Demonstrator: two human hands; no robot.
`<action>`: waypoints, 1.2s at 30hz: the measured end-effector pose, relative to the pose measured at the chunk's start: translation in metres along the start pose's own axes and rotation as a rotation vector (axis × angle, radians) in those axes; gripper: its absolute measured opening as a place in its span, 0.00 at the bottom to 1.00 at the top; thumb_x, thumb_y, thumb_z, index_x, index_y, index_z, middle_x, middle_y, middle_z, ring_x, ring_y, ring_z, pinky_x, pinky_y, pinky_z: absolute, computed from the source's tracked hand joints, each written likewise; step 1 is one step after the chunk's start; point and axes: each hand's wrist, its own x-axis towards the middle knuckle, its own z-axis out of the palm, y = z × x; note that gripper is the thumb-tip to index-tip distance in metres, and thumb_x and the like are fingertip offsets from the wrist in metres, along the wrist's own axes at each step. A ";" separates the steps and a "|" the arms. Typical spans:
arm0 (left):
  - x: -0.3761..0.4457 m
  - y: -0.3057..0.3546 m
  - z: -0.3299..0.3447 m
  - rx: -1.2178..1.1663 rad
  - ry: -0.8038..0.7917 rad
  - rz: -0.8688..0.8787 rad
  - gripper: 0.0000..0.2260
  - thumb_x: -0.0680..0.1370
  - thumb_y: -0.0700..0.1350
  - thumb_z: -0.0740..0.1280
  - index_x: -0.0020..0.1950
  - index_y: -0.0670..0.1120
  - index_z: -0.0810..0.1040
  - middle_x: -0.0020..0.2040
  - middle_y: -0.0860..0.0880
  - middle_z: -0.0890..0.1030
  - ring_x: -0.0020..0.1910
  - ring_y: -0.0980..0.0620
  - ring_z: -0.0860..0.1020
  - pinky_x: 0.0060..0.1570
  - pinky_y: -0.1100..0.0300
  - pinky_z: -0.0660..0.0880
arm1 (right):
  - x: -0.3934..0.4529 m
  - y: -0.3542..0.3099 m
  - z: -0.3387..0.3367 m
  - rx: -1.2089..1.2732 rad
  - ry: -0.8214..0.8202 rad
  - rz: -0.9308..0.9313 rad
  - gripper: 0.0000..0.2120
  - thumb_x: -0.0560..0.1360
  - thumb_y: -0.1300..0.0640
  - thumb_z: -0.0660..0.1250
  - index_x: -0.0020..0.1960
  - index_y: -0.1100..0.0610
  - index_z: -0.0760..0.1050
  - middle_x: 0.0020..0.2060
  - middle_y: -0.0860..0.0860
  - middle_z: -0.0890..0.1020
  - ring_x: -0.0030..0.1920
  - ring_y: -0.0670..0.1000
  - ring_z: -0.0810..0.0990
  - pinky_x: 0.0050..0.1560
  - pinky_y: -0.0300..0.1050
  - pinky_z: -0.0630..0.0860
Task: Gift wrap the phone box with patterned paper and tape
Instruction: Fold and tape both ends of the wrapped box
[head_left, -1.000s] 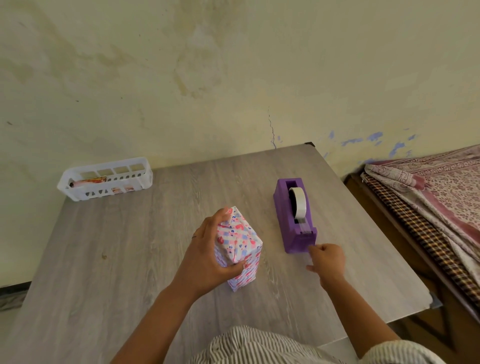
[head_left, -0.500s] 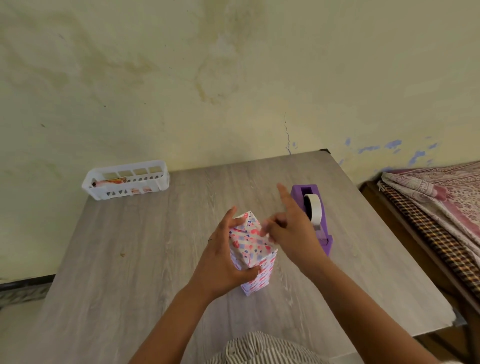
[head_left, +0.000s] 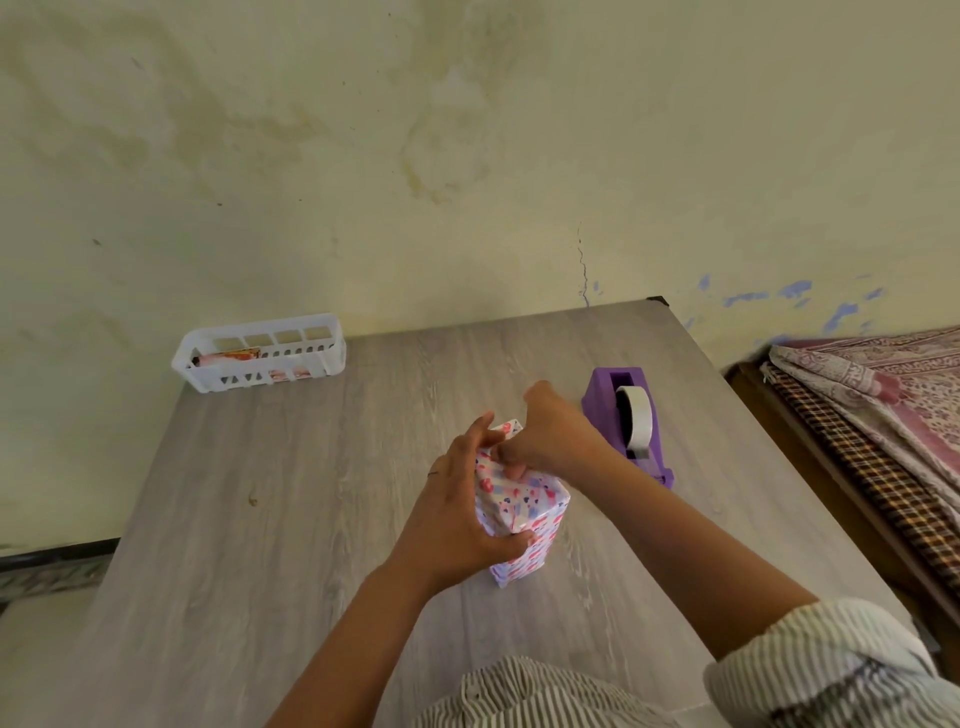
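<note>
Since a second ago the right hand (head_left: 553, 436) has left the dispenser (head_left: 631, 426) for the box (head_left: 519, 512). Left to right: the left hand (head_left: 457, 519) grips the upright box mid-table; right fingers curl onto its top flap, probably pressing tape, though I cannot tell. Next likely needs firm smoothing.

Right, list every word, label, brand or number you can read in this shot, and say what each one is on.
No readable text anywhere in this view.
Wrapped box: only a pattern of pink and blue shapes, no letters.
Tape dispenser: plain purple, no brand visible.
White basket: the printed items inside are too small and blurred to read.
Bedding: pattern only.
</note>
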 end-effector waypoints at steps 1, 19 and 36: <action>0.001 -0.002 -0.001 0.029 -0.004 0.012 0.47 0.62 0.59 0.74 0.72 0.62 0.48 0.70 0.59 0.63 0.66 0.60 0.65 0.66 0.57 0.66 | 0.000 -0.001 -0.002 -0.052 0.000 0.002 0.28 0.68 0.52 0.75 0.59 0.63 0.64 0.41 0.53 0.79 0.43 0.51 0.79 0.48 0.47 0.78; 0.002 -0.006 -0.003 0.229 -0.109 -0.098 0.55 0.63 0.62 0.74 0.75 0.56 0.37 0.71 0.54 0.53 0.69 0.52 0.61 0.66 0.58 0.65 | -0.025 0.063 -0.019 0.233 -0.292 0.130 0.20 0.71 0.47 0.72 0.59 0.53 0.70 0.34 0.52 0.77 0.31 0.48 0.69 0.27 0.37 0.65; 0.005 -0.001 -0.004 0.245 -0.132 -0.097 0.48 0.64 0.62 0.73 0.75 0.61 0.45 0.71 0.55 0.55 0.68 0.54 0.62 0.65 0.58 0.68 | 0.016 0.148 -0.035 0.853 0.154 0.650 0.09 0.76 0.60 0.67 0.41 0.62 0.71 0.37 0.57 0.72 0.33 0.50 0.65 0.32 0.42 0.65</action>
